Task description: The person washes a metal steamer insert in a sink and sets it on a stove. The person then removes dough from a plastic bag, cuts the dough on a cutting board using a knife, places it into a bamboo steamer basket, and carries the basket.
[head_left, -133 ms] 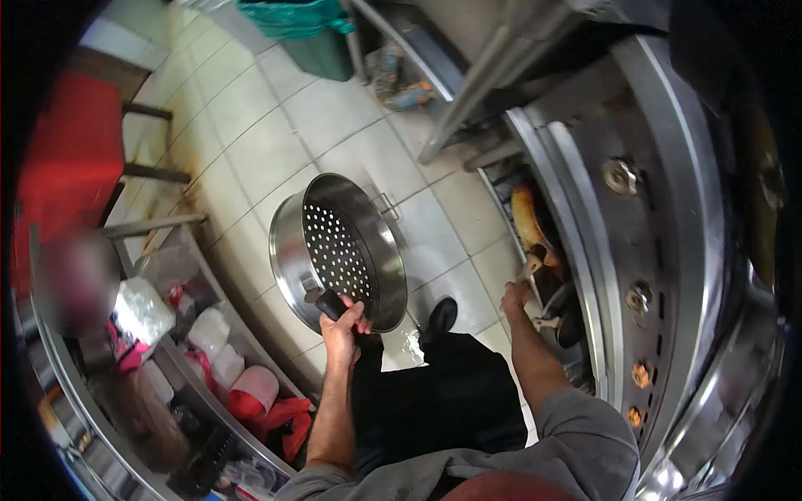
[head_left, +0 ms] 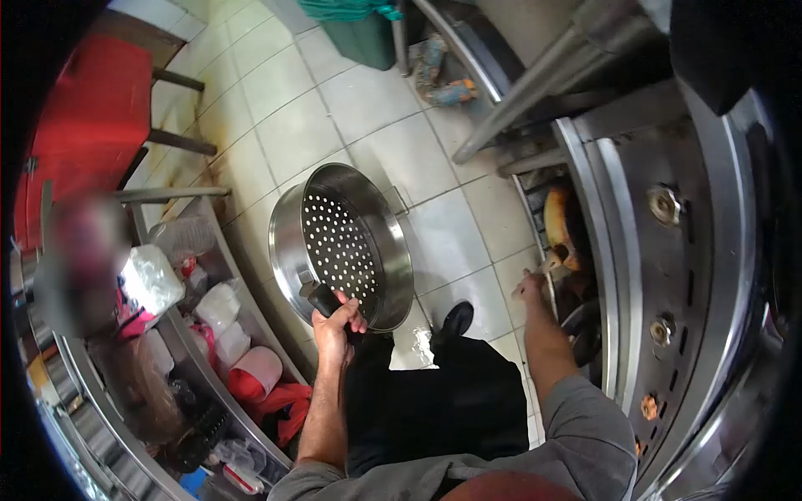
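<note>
Perforated steel pan (head_left: 341, 246) in my left hand (head_left: 336, 321)
I grip its black handle (head_left: 322, 299) over the floor tiles (head_left: 447, 224); my right hand (head_left: 530, 290) is near the cookware (head_left: 556, 210) below the stove (head_left: 639, 267), whether holding anything I can't tell.

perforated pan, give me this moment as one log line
left hand: grips handle | perforated pan: tilted | right hand: near stove, grip unclear

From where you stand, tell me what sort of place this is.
Most likely a kitchen, perhaps a commercial one: a perforated metal pan in the left hand, a steel unit with knobs, and a tiled floor.
</note>
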The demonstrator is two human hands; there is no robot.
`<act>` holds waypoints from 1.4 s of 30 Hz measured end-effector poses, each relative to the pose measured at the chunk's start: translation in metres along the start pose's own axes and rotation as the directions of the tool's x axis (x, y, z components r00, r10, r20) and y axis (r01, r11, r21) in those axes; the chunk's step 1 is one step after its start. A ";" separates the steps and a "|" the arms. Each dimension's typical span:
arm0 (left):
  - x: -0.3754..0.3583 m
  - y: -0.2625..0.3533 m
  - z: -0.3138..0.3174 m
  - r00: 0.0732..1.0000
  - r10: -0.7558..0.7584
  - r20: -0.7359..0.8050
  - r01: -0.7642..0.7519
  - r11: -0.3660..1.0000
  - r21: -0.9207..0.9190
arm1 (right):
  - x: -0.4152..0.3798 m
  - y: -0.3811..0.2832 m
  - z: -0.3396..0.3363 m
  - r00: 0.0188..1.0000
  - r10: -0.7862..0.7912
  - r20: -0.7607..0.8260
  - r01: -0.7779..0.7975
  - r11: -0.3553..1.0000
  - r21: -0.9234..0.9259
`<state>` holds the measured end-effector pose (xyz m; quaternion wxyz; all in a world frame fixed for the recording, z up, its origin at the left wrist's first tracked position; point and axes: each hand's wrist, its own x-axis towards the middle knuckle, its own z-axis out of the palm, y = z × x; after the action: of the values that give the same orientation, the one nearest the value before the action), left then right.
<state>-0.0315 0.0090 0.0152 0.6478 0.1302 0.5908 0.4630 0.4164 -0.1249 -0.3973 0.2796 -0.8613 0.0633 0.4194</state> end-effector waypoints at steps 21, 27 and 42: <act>-0.114 0.232 -0.013 0.986 0.160 0.054 -0.166 0.980 0.107 | -0.392 -0.029 -0.010 0.651 -0.188 0.735 0.565 0.767 -0.304; -0.191 0.396 0.002 0.926 0.276 0.257 -0.327 0.927 0.184 | -0.540 -0.142 0.009 0.372 -0.392 0.841 0.854 0.499 -0.146; -0.208 0.618 0.156 0.283 0.728 0.624 -0.791 0.545 -0.277 | -0.681 -0.466 -0.025 0.279 -0.929 0.243 0.739 0.369 0.563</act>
<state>-0.1422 0.2435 0.6336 0.5079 0.5816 0.1944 0.6050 0.1582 0.1653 0.3306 0.6090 -0.5429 -0.4146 0.4032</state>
